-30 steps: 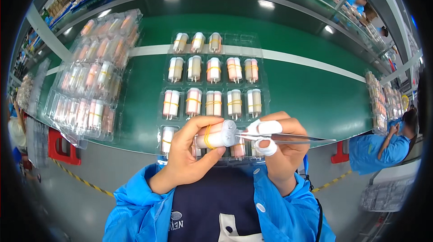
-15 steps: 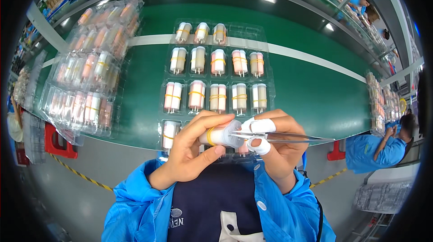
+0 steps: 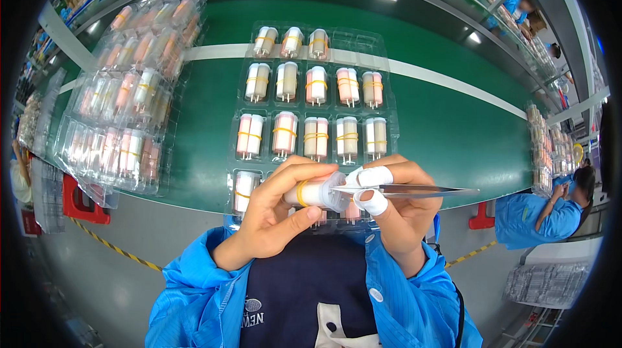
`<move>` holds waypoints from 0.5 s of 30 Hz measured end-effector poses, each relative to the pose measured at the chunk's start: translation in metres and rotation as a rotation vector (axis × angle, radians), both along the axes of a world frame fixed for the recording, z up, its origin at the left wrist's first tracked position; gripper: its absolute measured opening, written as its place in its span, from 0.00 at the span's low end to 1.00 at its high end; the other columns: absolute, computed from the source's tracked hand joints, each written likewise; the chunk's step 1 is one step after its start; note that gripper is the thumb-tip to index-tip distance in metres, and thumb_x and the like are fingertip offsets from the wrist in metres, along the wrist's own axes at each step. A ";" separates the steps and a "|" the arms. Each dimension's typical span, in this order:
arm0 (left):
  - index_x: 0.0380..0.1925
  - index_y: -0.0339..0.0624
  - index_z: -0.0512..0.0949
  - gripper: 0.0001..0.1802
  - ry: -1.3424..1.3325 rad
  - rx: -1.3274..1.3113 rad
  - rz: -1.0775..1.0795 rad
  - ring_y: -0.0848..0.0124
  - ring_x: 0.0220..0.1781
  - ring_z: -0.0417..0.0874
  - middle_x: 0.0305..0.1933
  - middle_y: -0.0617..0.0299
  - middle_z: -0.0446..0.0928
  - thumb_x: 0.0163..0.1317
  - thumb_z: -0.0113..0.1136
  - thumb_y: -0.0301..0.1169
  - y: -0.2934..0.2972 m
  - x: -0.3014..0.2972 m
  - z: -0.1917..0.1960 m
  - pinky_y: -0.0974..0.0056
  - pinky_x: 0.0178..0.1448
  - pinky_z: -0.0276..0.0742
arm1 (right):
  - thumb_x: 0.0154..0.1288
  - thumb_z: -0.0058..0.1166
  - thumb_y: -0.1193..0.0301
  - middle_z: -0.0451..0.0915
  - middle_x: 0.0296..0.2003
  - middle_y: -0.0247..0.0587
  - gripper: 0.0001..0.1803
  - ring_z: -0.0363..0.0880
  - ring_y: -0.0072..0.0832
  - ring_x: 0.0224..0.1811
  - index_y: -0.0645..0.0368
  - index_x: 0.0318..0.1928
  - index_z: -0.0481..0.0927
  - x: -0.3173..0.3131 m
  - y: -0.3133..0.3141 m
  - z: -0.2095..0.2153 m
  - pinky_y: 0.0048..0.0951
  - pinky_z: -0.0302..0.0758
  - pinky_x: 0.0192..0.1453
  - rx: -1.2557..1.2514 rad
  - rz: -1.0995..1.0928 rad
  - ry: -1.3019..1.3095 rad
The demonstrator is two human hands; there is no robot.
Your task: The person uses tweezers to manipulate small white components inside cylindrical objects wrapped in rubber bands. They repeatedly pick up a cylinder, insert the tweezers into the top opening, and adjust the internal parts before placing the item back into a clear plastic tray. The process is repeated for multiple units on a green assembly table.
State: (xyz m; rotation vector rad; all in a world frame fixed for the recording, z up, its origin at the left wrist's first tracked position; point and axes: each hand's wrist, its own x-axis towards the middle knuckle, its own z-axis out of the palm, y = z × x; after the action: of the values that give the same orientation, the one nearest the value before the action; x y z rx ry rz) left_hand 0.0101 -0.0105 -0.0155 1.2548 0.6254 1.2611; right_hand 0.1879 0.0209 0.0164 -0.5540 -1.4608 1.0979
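Note:
My left hand [image 3: 267, 218] is wrapped around a white cylinder bundle [image 3: 311, 194] with a yellow rubber band. The bundle lies sideways, its translucent end facing right. In my right hand [image 3: 407, 215], a pair of metal tweezers [image 3: 431, 190] is pinched between thumb and fingers wrapped in white tape. The tweezer tips touch or nearly touch the translucent end; exact contact is too small to make out. Both hands are above the near edge of a clear plastic tray [image 3: 366, 42], which holds rows of similar white, pink and grey banded cylinders [image 3: 315, 135]. My hands hide part of its nearest row.
Stacked clear trays of cylinders [image 3: 133, 98] stand at left on the green table [image 3: 453, 124]. More filled trays [image 3: 541, 147] are at the far right. A person in blue [image 3: 538, 218] sits beyond the right end. Red stools [image 3: 84, 202] stand below the table.
The tweezers and right fingers have shifted very slightly, with the tips still at the bundle's end. The tray appears a little shifted in view. The left hand keeps the same hold.

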 end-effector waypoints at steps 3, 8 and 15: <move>0.58 0.30 0.67 0.23 -0.016 -0.025 -0.010 0.73 0.47 0.74 0.51 0.56 0.66 0.62 0.55 0.25 0.000 0.000 0.000 0.71 0.47 0.74 | 0.55 0.59 0.82 0.81 0.32 0.48 0.09 0.81 0.27 0.32 0.68 0.39 0.79 0.001 0.002 -0.005 0.23 0.75 0.34 0.022 -0.031 -0.030; 0.58 0.30 0.67 0.23 -0.053 -0.073 -0.034 0.73 0.46 0.74 0.51 0.57 0.66 0.63 0.54 0.25 -0.001 -0.001 -0.001 0.71 0.47 0.75 | 0.55 0.60 0.82 0.81 0.32 0.47 0.08 0.80 0.26 0.33 0.68 0.37 0.79 0.001 0.001 -0.006 0.23 0.75 0.36 -0.018 -0.042 0.004; 0.58 0.30 0.67 0.23 -0.063 -0.076 -0.040 0.72 0.48 0.74 0.52 0.57 0.66 0.63 0.54 0.26 0.000 -0.001 -0.003 0.70 0.48 0.76 | 0.55 0.59 0.82 0.81 0.31 0.47 0.07 0.80 0.26 0.33 0.67 0.36 0.79 0.003 0.003 -0.008 0.23 0.75 0.36 0.009 -0.030 -0.012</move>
State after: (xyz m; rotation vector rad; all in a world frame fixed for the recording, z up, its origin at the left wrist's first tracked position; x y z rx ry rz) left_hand 0.0095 -0.0103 -0.0185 1.1550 0.5954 1.2279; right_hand 0.1907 0.0236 0.0083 -0.5759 -1.4622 1.0657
